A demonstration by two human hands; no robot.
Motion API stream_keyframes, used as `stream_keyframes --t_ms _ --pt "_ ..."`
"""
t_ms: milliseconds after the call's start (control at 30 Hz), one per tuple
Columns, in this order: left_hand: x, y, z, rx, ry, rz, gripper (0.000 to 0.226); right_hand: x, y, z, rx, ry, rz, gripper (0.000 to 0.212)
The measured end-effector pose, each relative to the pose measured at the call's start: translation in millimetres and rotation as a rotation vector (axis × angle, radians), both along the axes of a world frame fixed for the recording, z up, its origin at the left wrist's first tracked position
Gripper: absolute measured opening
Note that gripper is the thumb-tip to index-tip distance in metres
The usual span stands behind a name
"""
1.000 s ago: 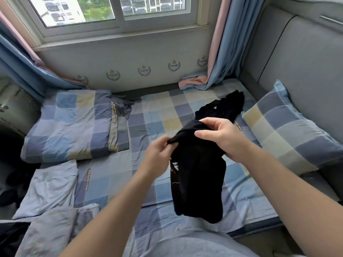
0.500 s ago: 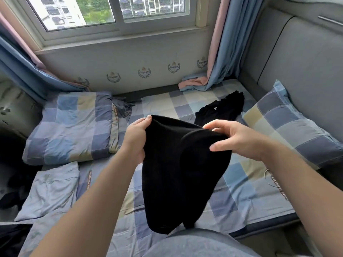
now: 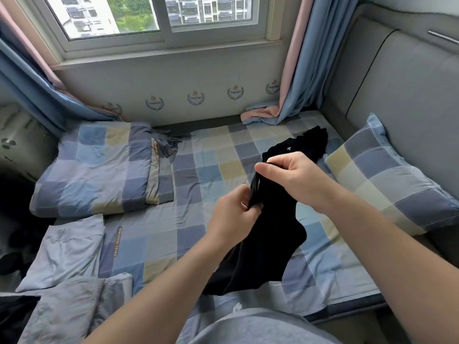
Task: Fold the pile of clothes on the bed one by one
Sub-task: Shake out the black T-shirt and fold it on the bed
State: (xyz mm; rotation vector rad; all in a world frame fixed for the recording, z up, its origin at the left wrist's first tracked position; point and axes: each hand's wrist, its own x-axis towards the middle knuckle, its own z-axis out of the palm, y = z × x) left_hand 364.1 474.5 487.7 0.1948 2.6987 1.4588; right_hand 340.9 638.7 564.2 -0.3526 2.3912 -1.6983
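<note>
From the head view, the black garment (image 3: 268,244) is up in the air over the near half of the bed (image 3: 198,170), bunched into a rope at its top edge and hanging loose below. I can't tell whether its bottom touches the sheet. The left hand (image 3: 233,214) has its fingers (image 3: 244,202) curled tight round the lower part of that bunched edge. The right hand (image 3: 293,180) pinches the upper part between thumb and fingers (image 3: 267,167), just above the left. With both hands so close together, the cloth can't hang flat, so I'd say the job now is to find two true corners, slide the hands apart along the hem and let the weight pull it straight. It can then go down on the bare sheet between the quilt (image 3: 94,165) and the pillow (image 3: 387,175). It should land well short of the dark heap (image 3: 298,147) beyond, since black on black would hide the edges. The folded grey pieces (image 3: 64,247) lie at the left.
</note>
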Motion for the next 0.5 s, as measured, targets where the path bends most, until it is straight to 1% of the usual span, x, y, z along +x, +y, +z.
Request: stream_keyframes --t_ms 67,100,167,200,300,400,500 --pt "-3 3 -2 -0.026 0.049 0.092 0.011 -3 0 -1 -0.090 -0.014 -0.033 0.049" --pt "-5 1 -2 -0.045 0.066 0.117 0.013 -4 2 -1 -0.129 -0.022 -0.064 0.046" --pt "-13 -10 -1 -0.107 0.101 0.153 0.020 -8 10 -1 -0.150 -0.025 -0.128 0.029" --pt "-18 -18 -1 -0.152 0.125 0.176 0.023 -10 16 -1 -0.125 -0.015 -0.152 0.022" --pt "-34 -48 1 -0.250 0.148 0.236 0.025 -14 36 -3 0.065 0.102 -0.201 0.014" --pt "-50 -71 12 -0.203 0.146 0.200 0.027 -19 54 -12 0.240 0.171 -0.211 0.013" --pt "-64 -84 25 -0.135 0.216 0.140 0.028 -26 62 -20 0.470 0.270 -0.256 0.017"
